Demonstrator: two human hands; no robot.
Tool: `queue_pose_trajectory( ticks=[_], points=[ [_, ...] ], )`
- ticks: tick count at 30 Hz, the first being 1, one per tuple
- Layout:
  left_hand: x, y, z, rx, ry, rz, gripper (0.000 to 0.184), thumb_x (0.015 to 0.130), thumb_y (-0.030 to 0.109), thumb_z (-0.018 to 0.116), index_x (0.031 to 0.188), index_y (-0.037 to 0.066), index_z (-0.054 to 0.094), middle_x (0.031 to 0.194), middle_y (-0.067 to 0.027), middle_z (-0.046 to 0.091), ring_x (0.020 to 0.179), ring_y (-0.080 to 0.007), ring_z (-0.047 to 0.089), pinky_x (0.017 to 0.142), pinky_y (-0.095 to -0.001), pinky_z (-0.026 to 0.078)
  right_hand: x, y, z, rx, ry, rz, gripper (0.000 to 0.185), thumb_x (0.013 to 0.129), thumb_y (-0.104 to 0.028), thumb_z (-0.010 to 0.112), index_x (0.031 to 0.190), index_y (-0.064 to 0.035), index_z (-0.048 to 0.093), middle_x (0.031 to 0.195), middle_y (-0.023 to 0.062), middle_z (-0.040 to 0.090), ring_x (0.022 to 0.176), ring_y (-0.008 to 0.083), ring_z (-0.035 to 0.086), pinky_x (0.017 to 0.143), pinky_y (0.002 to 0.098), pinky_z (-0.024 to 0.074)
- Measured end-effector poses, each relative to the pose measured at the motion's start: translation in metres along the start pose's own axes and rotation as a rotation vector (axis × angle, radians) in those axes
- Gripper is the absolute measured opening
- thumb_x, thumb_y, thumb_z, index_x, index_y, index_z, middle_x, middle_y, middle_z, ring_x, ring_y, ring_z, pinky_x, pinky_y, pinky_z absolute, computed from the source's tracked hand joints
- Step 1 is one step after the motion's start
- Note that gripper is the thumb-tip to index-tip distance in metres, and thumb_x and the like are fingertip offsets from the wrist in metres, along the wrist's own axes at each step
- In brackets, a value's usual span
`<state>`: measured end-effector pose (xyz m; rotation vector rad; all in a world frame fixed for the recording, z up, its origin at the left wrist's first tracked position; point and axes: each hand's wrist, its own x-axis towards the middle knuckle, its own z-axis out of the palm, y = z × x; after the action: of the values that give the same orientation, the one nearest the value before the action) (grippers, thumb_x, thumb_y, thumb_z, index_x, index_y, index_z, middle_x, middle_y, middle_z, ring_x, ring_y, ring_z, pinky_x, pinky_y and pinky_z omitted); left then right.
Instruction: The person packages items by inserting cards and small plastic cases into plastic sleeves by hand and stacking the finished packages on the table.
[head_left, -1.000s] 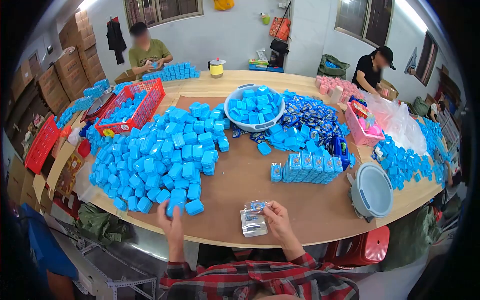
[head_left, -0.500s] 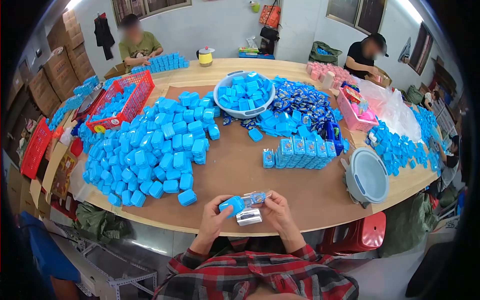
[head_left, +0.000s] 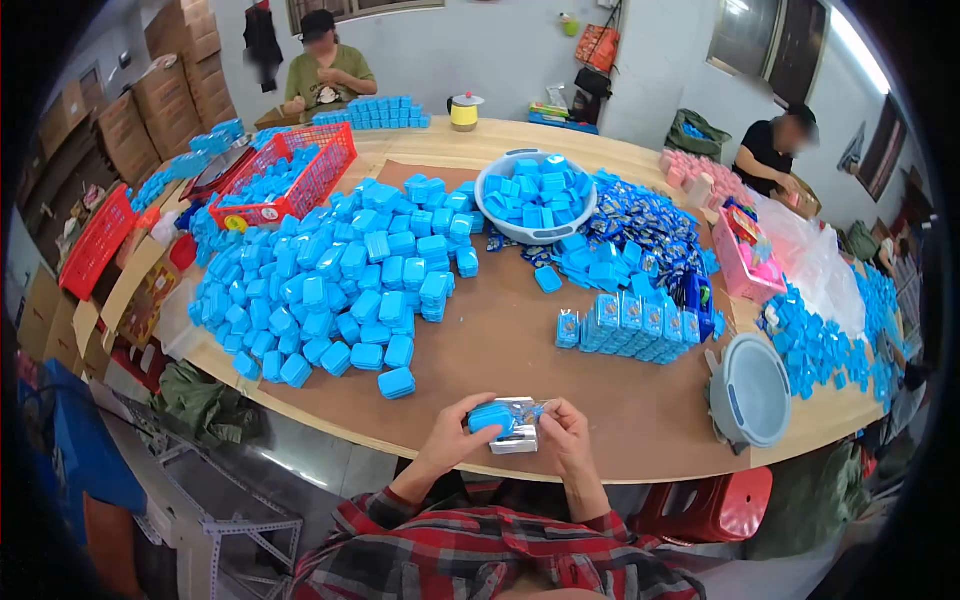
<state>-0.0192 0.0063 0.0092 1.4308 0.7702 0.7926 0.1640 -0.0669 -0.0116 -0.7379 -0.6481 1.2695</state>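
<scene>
My left hand (head_left: 455, 436) is closed round a blue box (head_left: 490, 420) near the table's front edge. Right beside it, my right hand (head_left: 568, 436) pinches the end of a clear printed bag (head_left: 527, 409), whose other end meets the box. Under both lies a stack of clear, silvery bags (head_left: 515, 440) on the brown mat (head_left: 480, 350). A big heap of blue boxes (head_left: 330, 270) spreads to the left. Wrapped blue boxes (head_left: 640, 325) stand in rows to the right, one apart from them.
Behind are a grey-blue basin (head_left: 535, 235) of blue pieces, dark blue packets (head_left: 650, 215) and a red basket (head_left: 335, 165). Another basin (head_left: 752, 390) and a pink basket (head_left: 745, 280) are on the right. Two people (head_left: 330, 75) (head_left: 775, 150) work across the table.
My left hand has brought a blue box from the heap to the clear bag at my right hand. The box and bag have come together above the stack. The view has shifted.
</scene>
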Motion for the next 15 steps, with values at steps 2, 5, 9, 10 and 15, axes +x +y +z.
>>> queue_pose_trajectory(
  ticks=[2, 5, 9, 10, 15],
  points=[
    [0.003, 0.0, 0.002, 0.022, -0.004, -0.004, 0.043, 0.075, 0.001, 0.068, 0.117, -0.003, 0.057, 0.108, -0.0114, 0.061, 0.094, -0.0175, 0.056, 0.084, -0.0264, 0.046, 0.001, -0.006, 0.001, -0.001, 0.0, -0.011, 0.009, 0.088, 0.002, 0.054, 0.096, 0.0006, 0.057, 0.092, 0.0071, 0.063, 0.083, 0.009, 0.055, 0.078, 0.0189, 0.0415],
    [0.006, -0.011, 0.002, 0.037, 0.006, -0.007, 0.047, 0.074, 0.001, 0.07, 0.119, -0.003, 0.056, 0.11, -0.0124, 0.061, 0.094, -0.0182, 0.056, 0.084, -0.0269, 0.046, -0.002, -0.01, 0.008, -0.061, 0.051, -0.01, 0.01, 0.087, 0.001, 0.056, 0.096, -0.0012, 0.057, 0.091, 0.0064, 0.062, 0.08, 0.0095, 0.055, 0.077, 0.0189, 0.0411],
    [0.008, -0.006, 0.003, 0.033, -0.033, -0.004, 0.05, 0.072, 0.002, 0.071, 0.119, -0.003, 0.056, 0.11, -0.0128, 0.061, 0.094, -0.0185, 0.057, 0.084, -0.0272, 0.047, -0.001, -0.009, 0.006, -0.077, 0.058, -0.037, 0.01, 0.086, 0.002, 0.056, 0.096, -0.0002, 0.058, 0.093, 0.0075, 0.063, 0.081, 0.0104, 0.056, 0.078, 0.0199, 0.0423],
    [0.007, -0.004, 0.004, 0.029, -0.055, -0.005, 0.05, 0.072, 0.002, 0.072, 0.119, -0.003, 0.056, 0.11, -0.0129, 0.061, 0.094, -0.0185, 0.057, 0.083, -0.0272, 0.047, -0.002, -0.008, 0.004, -0.075, 0.056, -0.048, 0.01, 0.086, 0.002, 0.056, 0.095, 0.0006, 0.059, 0.094, 0.0082, 0.064, 0.082, 0.0108, 0.056, 0.078, 0.0204, 0.0429],
    [0.009, -0.007, 0.008, -0.026, -0.038, 0.045, 0.05, 0.071, 0.002, 0.073, 0.118, -0.003, 0.057, 0.108, -0.0126, 0.062, 0.093, -0.0179, 0.057, 0.082, -0.027, 0.047, -0.007, -0.003, -0.011, -0.134, 0.031, -0.058, 0.011, 0.084, 0.004, 0.057, 0.095, 0.002, 0.061, 0.098, 0.0099, 0.065, 0.085, 0.0125, 0.058, 0.081, 0.0221, 0.0442]
  ],
)
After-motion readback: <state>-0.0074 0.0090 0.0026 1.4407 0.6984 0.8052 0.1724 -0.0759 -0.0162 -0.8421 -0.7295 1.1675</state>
